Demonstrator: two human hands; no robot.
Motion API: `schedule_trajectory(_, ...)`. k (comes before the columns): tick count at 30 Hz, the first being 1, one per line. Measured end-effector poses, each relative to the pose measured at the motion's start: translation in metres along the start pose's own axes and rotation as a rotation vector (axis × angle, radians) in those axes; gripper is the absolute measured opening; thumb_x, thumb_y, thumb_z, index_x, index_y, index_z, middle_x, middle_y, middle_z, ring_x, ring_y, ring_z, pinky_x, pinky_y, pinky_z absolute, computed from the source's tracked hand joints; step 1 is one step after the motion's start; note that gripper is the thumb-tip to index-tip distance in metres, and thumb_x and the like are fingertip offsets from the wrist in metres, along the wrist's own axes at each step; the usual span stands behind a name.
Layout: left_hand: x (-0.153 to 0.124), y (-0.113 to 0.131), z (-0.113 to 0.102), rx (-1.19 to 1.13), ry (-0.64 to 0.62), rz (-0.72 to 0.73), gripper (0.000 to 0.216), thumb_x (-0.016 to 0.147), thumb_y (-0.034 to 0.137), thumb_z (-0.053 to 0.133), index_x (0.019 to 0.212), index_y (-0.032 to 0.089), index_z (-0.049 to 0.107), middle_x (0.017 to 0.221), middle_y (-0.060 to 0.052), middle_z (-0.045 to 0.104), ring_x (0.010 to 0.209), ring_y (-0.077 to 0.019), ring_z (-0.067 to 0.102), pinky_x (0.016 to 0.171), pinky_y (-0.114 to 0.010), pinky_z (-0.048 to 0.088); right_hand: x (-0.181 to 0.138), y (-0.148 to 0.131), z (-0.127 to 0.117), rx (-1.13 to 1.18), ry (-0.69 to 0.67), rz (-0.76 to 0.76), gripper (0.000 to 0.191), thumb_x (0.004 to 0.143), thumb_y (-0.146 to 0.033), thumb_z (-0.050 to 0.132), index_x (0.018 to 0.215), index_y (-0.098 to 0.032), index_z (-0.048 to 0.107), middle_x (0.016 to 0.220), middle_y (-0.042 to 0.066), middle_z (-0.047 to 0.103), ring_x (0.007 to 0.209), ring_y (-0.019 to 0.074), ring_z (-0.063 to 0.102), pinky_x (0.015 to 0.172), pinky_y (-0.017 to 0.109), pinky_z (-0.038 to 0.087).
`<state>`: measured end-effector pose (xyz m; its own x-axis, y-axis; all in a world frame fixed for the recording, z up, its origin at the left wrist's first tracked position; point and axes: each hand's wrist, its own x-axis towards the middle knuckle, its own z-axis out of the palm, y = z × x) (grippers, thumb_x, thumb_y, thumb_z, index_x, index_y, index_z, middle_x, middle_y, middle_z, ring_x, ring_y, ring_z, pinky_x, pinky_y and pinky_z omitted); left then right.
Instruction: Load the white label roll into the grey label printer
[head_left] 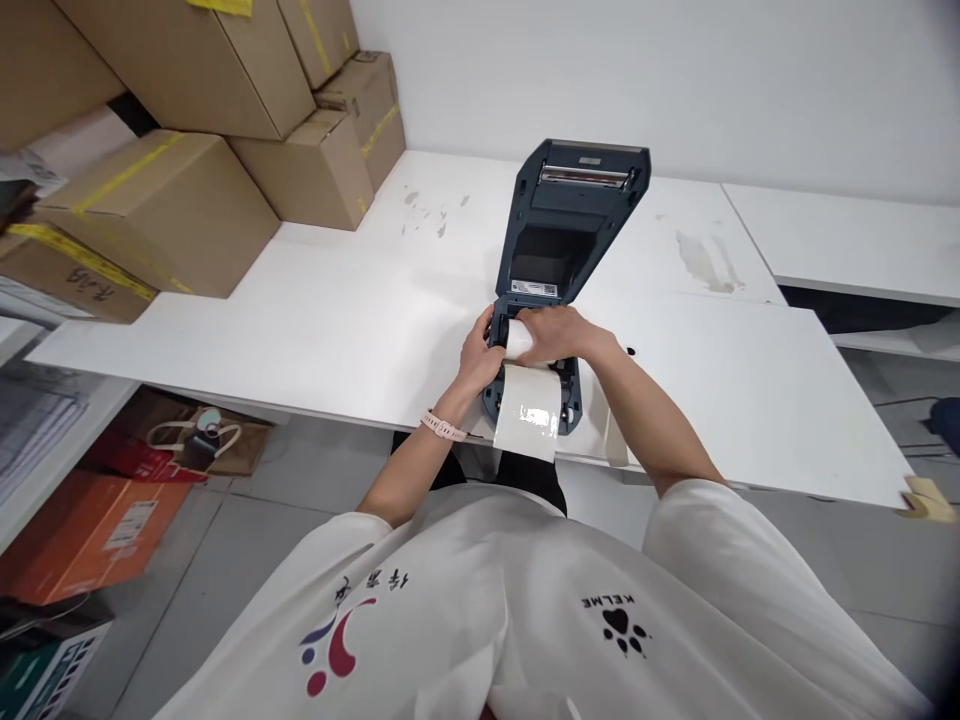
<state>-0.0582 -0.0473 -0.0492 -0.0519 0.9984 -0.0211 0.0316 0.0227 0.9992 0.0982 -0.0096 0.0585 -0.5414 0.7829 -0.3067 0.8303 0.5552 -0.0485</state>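
A dark grey label printer (571, 395) stands at the table's front edge, its lid (577, 215) raised and tilted back. Inside its lower half lies a white label roll (519, 340), with a glossy strip of labels (529, 410) hanging out over the front. My right hand (553, 333) grips the roll from the right, fingers curled over its top. Closed round the printer's left side is my left hand (480, 355), its thumb beside the roll's left end. Both hands partly hide the roll and the holders around it.
Cardboard boxes (161, 200) are stacked at the left end of the white table (375, 300). The wall is behind the printer. A lower shelf (900, 345) shows at right. An orange box (97, 535) and bags sit low on the left.
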Motion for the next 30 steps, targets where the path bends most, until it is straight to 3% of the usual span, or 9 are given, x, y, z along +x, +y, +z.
schedule_trajectory(3,-0.003,0.003,-0.001,0.004,-0.012,-0.002,0.094,0.066,0.006,0.056,0.157,0.026,0.041,0.158,-0.006,0.052,0.149,-0.0302,0.047,0.125,-0.048,0.037,-0.025,-0.002,0.014,0.048,0.176,-0.074,0.059,0.091,-0.037,0.062,0.142,-0.010,0.053,0.139,0.023,0.064,0.127,0.0419,0.059,0.102,0.053,0.049)
schedule_trajectory(6,-0.009,0.010,-0.002,0.013,-0.021,0.003,0.093,0.068,0.006,0.054,0.157,0.027,0.040,0.164,-0.005,0.045,0.152,-0.0281,0.043,0.125,-0.045,0.038,-0.066,-0.012,0.027,0.157,0.388,-0.183,0.050,0.102,-0.036,0.049,0.147,-0.014,0.053,0.150,0.017,0.058,0.140,0.0361,0.051,0.113,0.052,0.045)
schedule_trajectory(11,-0.015,0.022,0.000,-0.025,-0.019,0.008,0.092,0.067,0.005,0.053,0.156,0.024,0.040,0.165,-0.006,0.044,0.151,-0.0272,0.043,0.126,-0.043,0.038,-0.109,-0.036,0.064,0.251,0.382,-0.272,0.055,0.106,-0.049,0.042,0.153,-0.021,0.050,0.163,0.012,0.046,0.154,0.0332,0.039,0.120,0.056,0.042)
schedule_trajectory(16,-0.016,0.027,0.001,-0.058,-0.028,-0.016,0.092,0.066,0.005,0.054,0.155,0.027,0.041,0.164,-0.005,0.045,0.152,-0.0270,0.042,0.126,-0.044,0.036,-0.108,-0.046,0.086,0.248,0.410,-0.217,0.058,0.106,-0.049,0.043,0.161,-0.029,0.039,0.167,0.008,0.039,0.157,0.0303,0.034,0.125,0.058,0.036)
schedule_trajectory(30,-0.019,0.029,0.001,-0.057,-0.036,0.005,0.087,0.069,0.006,0.053,0.154,0.022,0.039,0.164,-0.010,0.042,0.150,-0.0287,0.043,0.125,-0.045,0.037,-0.106,-0.049,0.094,0.183,0.502,-0.214,0.056,0.106,-0.047,0.045,0.157,-0.023,0.046,0.165,0.010,0.043,0.156,0.0283,0.036,0.126,0.051,0.037)
